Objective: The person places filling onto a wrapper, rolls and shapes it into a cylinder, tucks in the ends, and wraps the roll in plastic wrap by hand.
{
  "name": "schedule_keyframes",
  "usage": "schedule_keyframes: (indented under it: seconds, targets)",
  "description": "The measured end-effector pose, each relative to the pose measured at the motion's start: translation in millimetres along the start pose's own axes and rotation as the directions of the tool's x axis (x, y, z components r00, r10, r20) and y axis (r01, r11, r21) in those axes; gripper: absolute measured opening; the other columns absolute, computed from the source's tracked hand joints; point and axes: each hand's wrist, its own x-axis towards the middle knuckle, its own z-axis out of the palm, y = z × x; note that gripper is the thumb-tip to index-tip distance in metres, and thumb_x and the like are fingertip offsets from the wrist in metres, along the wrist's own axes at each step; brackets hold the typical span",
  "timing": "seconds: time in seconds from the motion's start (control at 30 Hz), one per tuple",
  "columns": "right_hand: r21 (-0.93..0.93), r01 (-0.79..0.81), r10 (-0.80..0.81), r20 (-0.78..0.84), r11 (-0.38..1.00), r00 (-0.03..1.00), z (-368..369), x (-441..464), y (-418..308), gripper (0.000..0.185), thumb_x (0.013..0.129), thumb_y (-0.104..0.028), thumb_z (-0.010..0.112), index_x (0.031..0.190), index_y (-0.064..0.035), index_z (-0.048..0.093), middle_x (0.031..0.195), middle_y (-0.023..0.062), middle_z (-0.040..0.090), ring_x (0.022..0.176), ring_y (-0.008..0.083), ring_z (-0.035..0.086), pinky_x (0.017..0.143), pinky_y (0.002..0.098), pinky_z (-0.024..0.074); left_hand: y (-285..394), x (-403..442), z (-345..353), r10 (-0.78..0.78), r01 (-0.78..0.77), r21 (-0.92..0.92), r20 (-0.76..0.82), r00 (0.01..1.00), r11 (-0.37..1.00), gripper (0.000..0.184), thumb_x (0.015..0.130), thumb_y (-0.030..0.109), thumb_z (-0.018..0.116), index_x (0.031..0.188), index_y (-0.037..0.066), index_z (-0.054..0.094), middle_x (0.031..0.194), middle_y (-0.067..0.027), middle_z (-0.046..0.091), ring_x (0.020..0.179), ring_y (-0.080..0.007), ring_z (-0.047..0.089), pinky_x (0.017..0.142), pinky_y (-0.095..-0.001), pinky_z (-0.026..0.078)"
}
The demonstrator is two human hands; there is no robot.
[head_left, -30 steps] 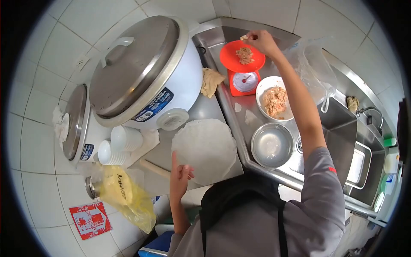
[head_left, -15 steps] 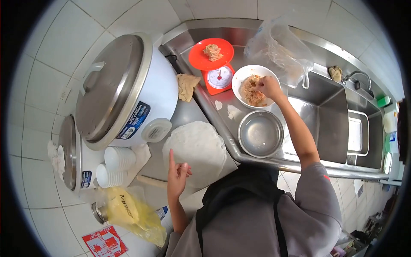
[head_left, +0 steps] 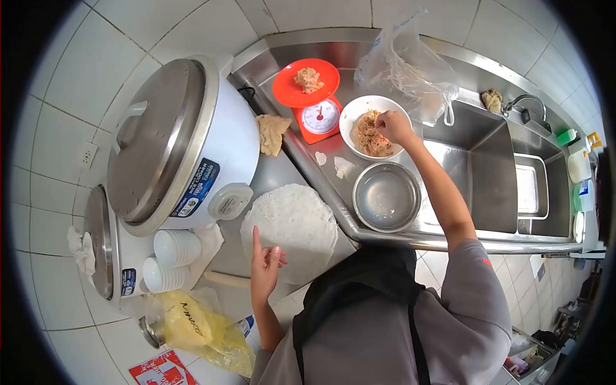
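My right hand (head_left: 393, 127) is over the white bowl (head_left: 347, 131), its fingers pinched together at the raw minced meat mixture (head_left: 372, 136); what sits between the fingertips is mostly hidden. A lump of the same mixture (head_left: 309, 80) rests on the red plate (head_left: 287, 91) of a red kitchen scale (head_left: 321, 120) with a round dial. My left hand (head_left: 266, 264) hovers at the near edge of a floury white stack of round wrappers (head_left: 292, 224). Its index finger points forward and the other fingers are loosely bent, with nothing held.
A metal bowl of water (head_left: 387, 197) stands near the counter edge. Behind is a clear plastic bag (head_left: 414, 77); sinks (head_left: 487, 173) lie right. At left are a large rice cooker (head_left: 237, 128), stacked white cups (head_left: 174, 249), a rolling pin (head_left: 226, 279) and a yellow bag (head_left: 199, 324).
My right hand has lifted slightly out of the mixture, its fingers drawn together. The left hand keeps its pose. The whole view has shifted a little.
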Motion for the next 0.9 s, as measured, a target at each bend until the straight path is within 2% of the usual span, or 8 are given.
schedule_keyframes:
  seconds: [0.07, 0.4, 0.47, 0.53, 0.67, 0.77, 0.83, 0.9]
  targets:
    - [-0.014, -0.019, 0.020, 0.102, 1.000, 0.995, -4.0, 0.0, -1.7, 0.009, 0.067, -0.006, 0.063, 0.073, -0.0073, 0.070, 0.075, 0.0147, 0.066, 0.073, 0.0310, 0.064, 0.070, 0.0394, 0.0507, -0.4, 0.7, -1.0, -0.006, 0.006, 0.003, 0.000, 1.000, 1.000, 0.070, 0.094, 0.014, 0.051, 0.148, 0.010, 0.006, 0.082, -0.0081, 0.059, 0.068, -0.0124, 0.055, 0.063, -0.0246, 0.046]
    - [-0.069, -0.026, 0.031, 0.067, 0.997, 0.997, 15.0, 3.0, 23.8, 0.010, 0.068, -0.010, 0.065, 0.076, -0.0066, 0.070, 0.073, 0.0149, 0.066, 0.072, 0.0319, 0.064, 0.068, 0.0386, 0.0511, -6.3, 6.2, -2.3, 0.028, -0.028, 0.032, -0.001, 1.000, 0.999, 0.068, 0.095, 0.017, 0.048, 0.148, 0.010, 0.006, 0.082, -0.0072, 0.060, 0.066, -0.0117, 0.056, 0.060, -0.0233, 0.045]
    - [0.234, 0.009, -0.022, 0.055, 0.972, 0.998, -13.4, 14.5, 3.3, 0.014, 0.070, -0.015, 0.067, 0.080, -0.0048, 0.070, 0.072, 0.0162, 0.065, 0.067, 0.0318, 0.063, 0.065, 0.0381, 0.0499, -5.4, 7.7, -2.5, 0.039, -0.039, 0.032, -0.002, 0.999, 0.999, 0.068, 0.095, 0.017, 0.048, 0.148, 0.010, 0.006, 0.082, -0.0072, 0.060, 0.066, -0.0119, 0.056, 0.060, -0.0235, 0.045]
    - [0.338, 0.001, -0.008, 0.019, 0.941, 1.000, -37.5, 35.6, -37.4, 0.020, 0.073, -0.020, 0.069, 0.083, -0.0031, 0.069, 0.072, 0.0171, 0.065, 0.063, 0.0304, 0.063, 0.063, 0.0377, 0.0491, -5.2, 7.9, -2.7, 0.045, -0.045, 0.029, -0.010, 0.999, 0.999, 0.069, 0.095, 0.017, 0.048, 0.148, 0.010, 0.006, 0.082, -0.0073, 0.060, 0.067, -0.0120, 0.056, 0.060, -0.0237, 0.045]
    - [0.382, 0.200, -0.162, -0.129, 0.902, 0.978, -45.9, 96.4, -105.7, 0.023, 0.079, -0.024, 0.067, 0.087, -0.0023, 0.069, 0.072, 0.0157, 0.065, 0.066, 0.0267, 0.064, 0.066, 0.0340, 0.0502, -5.3, 6.3, -1.1, 0.061, -0.061, 0.030, -0.010, 0.998, 0.998, 0.069, 0.095, 0.017, 0.048, 0.148, 0.010, 0.005, 0.082, -0.0078, 0.060, 0.067, -0.0125, 0.057, 0.060, -0.0241, 0.045]
    - [0.533, 0.193, -0.103, -0.194, 0.824, 0.976, -12.2, 140.0, -122.4, 0.017, 0.078, -0.018, 0.067, 0.085, -0.0022, 0.070, 0.073, 0.0114, 0.067, 0.066, 0.0204, 0.064, 0.068, 0.0309, 0.0506, -5.9, 1.7, -1.7, 0.061, -0.060, 0.033, -0.020, 0.998, 0.998, 0.069, 0.095, 0.017, 0.048, 0.148, 0.010, 0.005, 0.082, -0.0079, 0.060, 0.067, -0.0126, 0.057, 0.060, -0.0241, 0.045]
    - [0.750, 0.044, -0.072, 0.005, 0.660, 0.997, 4.0, 157.5, -121.2, 0.007, 0.078, -0.003, 0.067, 0.084, 0.0012, 0.067, 0.076, 0.0050, 0.066, 0.074, 0.0123, 0.062, 0.072, 0.0265, 0.0507, -7.3, 0.4, -1.1, 0.050, -0.050, 0.031, -0.027, 0.998, 0.998, 0.069, 0.095, 0.016, 0.048, 0.148, 0.010, 0.005, 0.082, -0.0079, 0.060, 0.067, -0.0127, 0.057, 0.060, -0.0242, 0.046]
    - [0.766, -0.001, -0.031, 0.027, 0.643, 0.999, 12.3, 159.3, -114.8, 0.007, 0.076, 0.000, 0.068, 0.083, 0.0009, 0.066, 0.076, 0.0040, 0.065, 0.074, 0.0116, 0.061, 0.072, 0.0261, 0.0509, -8.5, -0.7, -0.3, 0.019, -0.018, 0.023, -0.035, 0.999, 1.000, 0.069, 0.095, 0.016, 0.048, 0.148, 0.010, 0.004, 0.082, -0.0080, 0.060, 0.067, -0.0129, 0.057, 0.060, -0.0241, 0.046]
